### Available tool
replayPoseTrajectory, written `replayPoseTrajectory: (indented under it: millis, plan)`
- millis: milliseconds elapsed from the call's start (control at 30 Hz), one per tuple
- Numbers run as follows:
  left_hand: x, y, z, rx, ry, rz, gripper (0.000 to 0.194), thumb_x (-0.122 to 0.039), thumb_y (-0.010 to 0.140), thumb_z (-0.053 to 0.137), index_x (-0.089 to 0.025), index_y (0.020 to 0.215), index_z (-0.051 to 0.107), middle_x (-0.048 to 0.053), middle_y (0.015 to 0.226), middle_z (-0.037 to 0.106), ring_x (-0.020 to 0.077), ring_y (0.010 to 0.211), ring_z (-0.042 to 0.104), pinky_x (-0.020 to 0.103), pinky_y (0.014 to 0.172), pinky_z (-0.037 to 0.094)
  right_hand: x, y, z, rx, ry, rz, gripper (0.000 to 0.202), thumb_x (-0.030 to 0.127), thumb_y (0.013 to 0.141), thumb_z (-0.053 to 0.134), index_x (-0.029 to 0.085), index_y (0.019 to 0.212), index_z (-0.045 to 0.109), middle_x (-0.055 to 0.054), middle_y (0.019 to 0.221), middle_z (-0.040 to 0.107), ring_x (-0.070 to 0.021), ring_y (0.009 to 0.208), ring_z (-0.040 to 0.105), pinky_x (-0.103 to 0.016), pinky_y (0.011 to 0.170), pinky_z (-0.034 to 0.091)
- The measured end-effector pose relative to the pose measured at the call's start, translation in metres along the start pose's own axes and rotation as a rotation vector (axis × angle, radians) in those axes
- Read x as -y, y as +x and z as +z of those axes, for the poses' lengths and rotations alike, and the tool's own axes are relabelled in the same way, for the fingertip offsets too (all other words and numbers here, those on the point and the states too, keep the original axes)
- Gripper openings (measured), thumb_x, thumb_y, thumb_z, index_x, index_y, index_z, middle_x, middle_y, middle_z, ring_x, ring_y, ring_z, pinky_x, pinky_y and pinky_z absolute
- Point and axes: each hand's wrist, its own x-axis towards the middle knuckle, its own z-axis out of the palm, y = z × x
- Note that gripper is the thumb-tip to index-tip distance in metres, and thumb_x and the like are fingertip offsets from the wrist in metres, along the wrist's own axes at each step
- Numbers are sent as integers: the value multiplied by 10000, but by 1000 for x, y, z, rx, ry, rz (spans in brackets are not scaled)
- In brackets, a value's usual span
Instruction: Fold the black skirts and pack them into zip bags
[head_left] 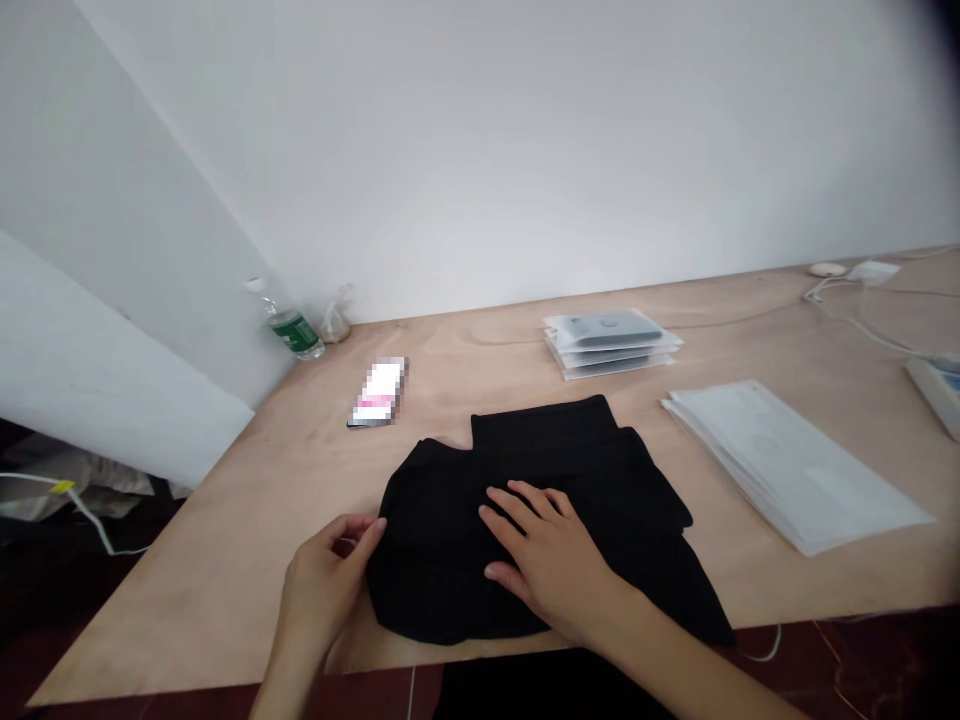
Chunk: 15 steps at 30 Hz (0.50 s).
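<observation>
A black cloth garment (442, 540), partly folded, lies at the front edge of the wooden table. At its left edge, my left hand (330, 570) pinches the fabric between thumb and fingers. My right hand (544, 550) rests palm down on the middle of the cloth, fingers spread. Part of the garment is hidden under my right hand and forearm. Whether it is a shirt or trousers I cannot tell.
Right of the cloth lie flat frosted plastic bags (802, 465). Behind it sits a stack of bagged dark items (611, 340). A phone (380, 392) and a water bottle (292, 330) stand at the back left. White cables (855, 315) cross the far right.
</observation>
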Motion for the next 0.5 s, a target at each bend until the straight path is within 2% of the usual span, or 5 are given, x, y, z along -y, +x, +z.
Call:
replayPoseTrajectory:
  millis: [167,300,367,433,500]
  plan:
    - [-24,-10,-5,-221,217,84,255,-470,738,516,-230,726,599,5,778,645,188,661,584,294,594,426,2,-1,-2,-7,23,16,474,435,867,441,237,1297,420,-42,1367,436,-282,1247,336,-487,969,302]
    - [-58,-23,-2,-309,171,150,187,-410,757,509,-234,741,573,-10,727,625,170,626,574,279,574,426,5,1,-3,-24,78,28,468,423,851,477,235,1278,444,-55,1353,453,-291,1241,345,-495,960,304]
    - [-77,-31,9,-295,100,208,169,-396,771,512,-237,764,568,-23,694,620,154,591,568,269,564,434,5,2,-5,-68,164,62,404,409,849,485,247,1219,503,-49,1305,505,-282,1217,381,-478,951,317]
    - [-93,-39,28,-254,70,361,154,-371,800,497,-233,791,566,-13,726,627,155,635,579,271,591,445,1,3,-8,-166,300,180,324,360,873,449,251,1165,537,-43,1200,587,-244,1132,473,-435,921,355]
    - [-105,-46,52,-183,109,541,136,-321,828,469,-227,824,568,9,785,634,166,700,584,283,619,451,-7,1,-13,-279,434,330,322,300,898,386,252,1194,503,-39,1066,648,-206,992,560,-400,865,397]
